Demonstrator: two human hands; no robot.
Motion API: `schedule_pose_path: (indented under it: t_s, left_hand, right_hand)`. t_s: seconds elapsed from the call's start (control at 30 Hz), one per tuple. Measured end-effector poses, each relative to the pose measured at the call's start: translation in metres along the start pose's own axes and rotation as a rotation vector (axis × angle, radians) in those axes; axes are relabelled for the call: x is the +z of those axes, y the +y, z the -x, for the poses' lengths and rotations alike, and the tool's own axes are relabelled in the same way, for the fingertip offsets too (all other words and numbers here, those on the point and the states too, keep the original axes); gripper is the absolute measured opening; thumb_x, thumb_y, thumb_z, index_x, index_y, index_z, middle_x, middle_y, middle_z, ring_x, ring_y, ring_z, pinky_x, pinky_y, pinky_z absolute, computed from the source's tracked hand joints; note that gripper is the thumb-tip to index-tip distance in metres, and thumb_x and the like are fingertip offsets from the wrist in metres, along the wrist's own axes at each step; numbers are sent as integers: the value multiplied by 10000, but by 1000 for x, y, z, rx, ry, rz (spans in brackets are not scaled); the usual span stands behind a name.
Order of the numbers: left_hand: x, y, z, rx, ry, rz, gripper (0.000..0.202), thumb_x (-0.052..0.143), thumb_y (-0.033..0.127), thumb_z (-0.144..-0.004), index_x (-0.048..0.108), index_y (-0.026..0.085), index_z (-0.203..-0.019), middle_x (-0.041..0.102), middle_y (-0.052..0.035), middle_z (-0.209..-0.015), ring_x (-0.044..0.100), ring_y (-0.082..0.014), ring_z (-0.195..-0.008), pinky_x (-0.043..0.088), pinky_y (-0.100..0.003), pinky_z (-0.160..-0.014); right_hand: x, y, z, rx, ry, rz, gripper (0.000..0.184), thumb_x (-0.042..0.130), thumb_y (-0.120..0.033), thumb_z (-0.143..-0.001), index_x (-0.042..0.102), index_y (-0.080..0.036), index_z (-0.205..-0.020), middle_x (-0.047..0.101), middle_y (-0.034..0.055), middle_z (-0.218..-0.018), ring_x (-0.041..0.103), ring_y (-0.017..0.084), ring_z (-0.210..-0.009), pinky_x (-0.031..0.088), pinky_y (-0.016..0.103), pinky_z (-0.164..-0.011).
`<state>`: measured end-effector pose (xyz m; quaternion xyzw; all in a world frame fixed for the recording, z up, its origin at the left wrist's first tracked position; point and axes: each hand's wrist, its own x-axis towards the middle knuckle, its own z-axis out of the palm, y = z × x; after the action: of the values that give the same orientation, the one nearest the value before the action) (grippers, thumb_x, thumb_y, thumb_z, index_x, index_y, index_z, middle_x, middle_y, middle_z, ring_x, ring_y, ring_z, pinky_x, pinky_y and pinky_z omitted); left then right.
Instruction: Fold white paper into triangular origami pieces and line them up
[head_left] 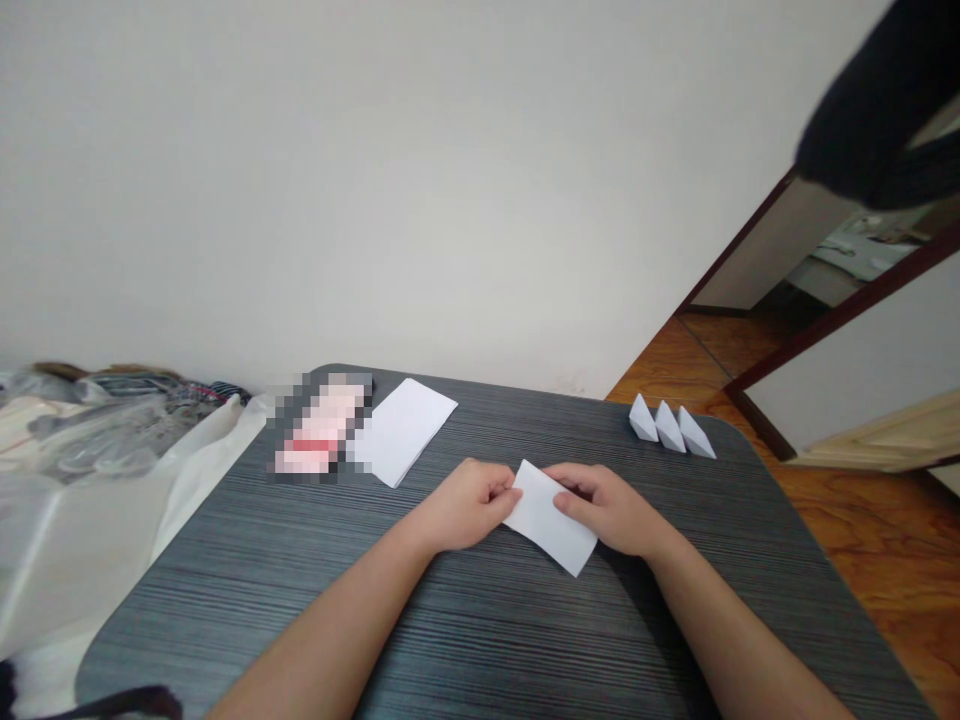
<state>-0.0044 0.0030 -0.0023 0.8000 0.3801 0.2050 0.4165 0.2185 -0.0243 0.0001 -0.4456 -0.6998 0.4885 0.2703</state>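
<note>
A small white sheet of paper (547, 520) lies tilted on the dark striped table (480, 620), folded into a rectangle. My left hand (469, 503) pinches its left edge with curled fingers. My right hand (609, 508) grips its upper right side, thumb on top of the paper. Both hands rest on the tabletop near the middle.
A second folded white sheet (401, 430) lies at the back, beside a blurred pink-and-white object (321, 428). Three small folded paper boats (671, 425) stand in a row at the back right. Plastic bags and cloth (112, 450) are heaped left of the table. Wooden floor and a door frame lie to the right.
</note>
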Motion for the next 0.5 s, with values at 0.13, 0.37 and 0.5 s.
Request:
schedule_pose_path:
  t_s: [0.13,0.37,0.5]
  left_hand:
    - [-1,2,0,49,-44,-51,294,450,279,-836,425,152,-572,422,37,-533,358,-78,-502,226,-210,-475]
    - [-2,5,2,157,-116,-181,324,453,263,-836,417,156,-533,385,35,-490,347,-79,-470,227,-223,-482]
    - [-2,5,1,171,-118,-211,324,448,271,-846,433,155,-543,383,35,-491,340,-79,-469,233,-220,-486]
  right_hand:
    - [-3,-7,3,55,-105,-118,290,520,-318,-855,616,-192,-1098,679,60,-958,622,195,-793,471,274,-643]
    - [11,-5,-4,93,-29,-25,141,611,-258,-780,606,-165,-886,662,21,-766,590,151,-665,431,227,-559]
    - [14,-5,-6,73,39,124,107,585,-270,-796,602,-166,-775,594,-15,-633,513,110,-555,365,200,-485]
